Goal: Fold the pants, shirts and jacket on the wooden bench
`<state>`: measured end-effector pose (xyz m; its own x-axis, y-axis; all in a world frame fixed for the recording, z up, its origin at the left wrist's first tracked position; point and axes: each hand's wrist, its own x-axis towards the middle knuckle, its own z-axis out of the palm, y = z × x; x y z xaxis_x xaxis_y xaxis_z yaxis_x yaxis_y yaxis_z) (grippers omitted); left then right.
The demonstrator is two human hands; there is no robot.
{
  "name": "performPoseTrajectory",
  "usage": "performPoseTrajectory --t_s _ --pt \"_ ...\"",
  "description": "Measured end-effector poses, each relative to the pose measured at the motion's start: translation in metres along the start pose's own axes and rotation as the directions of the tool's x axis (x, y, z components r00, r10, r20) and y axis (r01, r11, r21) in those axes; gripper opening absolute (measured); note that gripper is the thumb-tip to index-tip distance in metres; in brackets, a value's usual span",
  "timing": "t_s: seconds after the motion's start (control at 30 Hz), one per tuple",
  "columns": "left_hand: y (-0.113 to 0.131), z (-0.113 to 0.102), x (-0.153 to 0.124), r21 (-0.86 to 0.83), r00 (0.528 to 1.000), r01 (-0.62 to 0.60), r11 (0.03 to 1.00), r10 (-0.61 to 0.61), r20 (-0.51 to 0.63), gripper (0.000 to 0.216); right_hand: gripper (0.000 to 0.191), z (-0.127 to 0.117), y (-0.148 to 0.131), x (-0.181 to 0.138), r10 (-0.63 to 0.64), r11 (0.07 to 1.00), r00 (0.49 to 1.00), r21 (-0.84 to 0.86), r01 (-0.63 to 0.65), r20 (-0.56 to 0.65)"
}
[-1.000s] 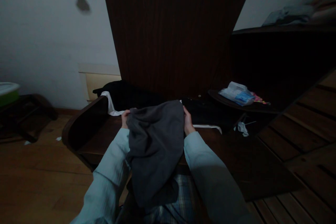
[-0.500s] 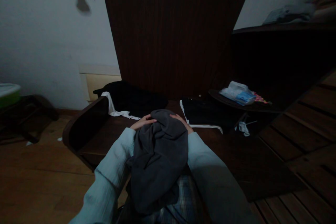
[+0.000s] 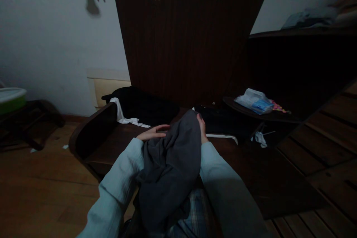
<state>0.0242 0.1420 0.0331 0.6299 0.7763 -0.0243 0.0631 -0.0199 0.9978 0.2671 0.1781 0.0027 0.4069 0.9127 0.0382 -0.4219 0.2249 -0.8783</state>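
A dark grey piece of cloth (image 3: 173, 171), bunched and creased, hangs over my lap, and its upper end rises to a rounded peak between my hands. At its left edge, my left hand (image 3: 152, 133) has the thumb and a finger on the folds, loosely closed on the fabric. My right hand (image 3: 202, 128) grips the upper right edge, with the thumb in sight and the other fingers mostly hidden behind the cloth. Whether the cloth is a garment I cannot tell.
Ahead is a dark wooden bench (image 3: 103, 148) with black clothing (image 3: 139, 106) with white edging at left and a folded black garment (image 3: 223, 121) at right. A plastic packet (image 3: 255, 101) lies on a small shelf. A green-and-white basin (image 3: 12, 100) stands far left.
The cloth's upper end has gone from a wide rounded bunch to a narrower raised peak. My right hand has turned upright along its edge, and my left hand's grip looks looser.
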Motion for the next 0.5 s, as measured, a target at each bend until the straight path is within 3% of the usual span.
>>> performPoseTrajectory --t_s 0.07,0.23,0.33,0.4,0.5 --pt "0.002 0.005 -0.010 0.177 0.999 0.014 0.984 -0.020 0.032 0.046 0.039 0.001 -0.005 -0.003 -0.029 0.999 0.999 0.025 0.029 -0.033" --pt "0.006 -0.002 -0.039 0.474 0.994 -0.057 0.879 0.093 -0.053 0.019 0.040 0.003 -0.027 -0.019 -0.073 0.996 0.997 0.043 0.073 0.002" --pt "0.017 -0.021 -0.058 0.457 0.989 -0.053 0.888 0.109 -0.099 0.024 0.038 -0.008 -0.053 -0.024 -0.150 0.988 0.986 -0.030 0.153 0.078" --pt "0.028 -0.035 -0.067 0.404 0.973 -0.035 0.914 0.124 -0.195 0.034 0.036 -0.020 -0.077 -0.023 -0.188 0.975 0.969 -0.090 0.204 0.158" --pt "0.044 -0.054 -0.074 0.435 0.900 -0.013 0.900 0.200 -0.388 0.032 0.033 -0.037 -0.119 -0.016 -0.203 0.906 0.927 -0.300 0.300 0.314"
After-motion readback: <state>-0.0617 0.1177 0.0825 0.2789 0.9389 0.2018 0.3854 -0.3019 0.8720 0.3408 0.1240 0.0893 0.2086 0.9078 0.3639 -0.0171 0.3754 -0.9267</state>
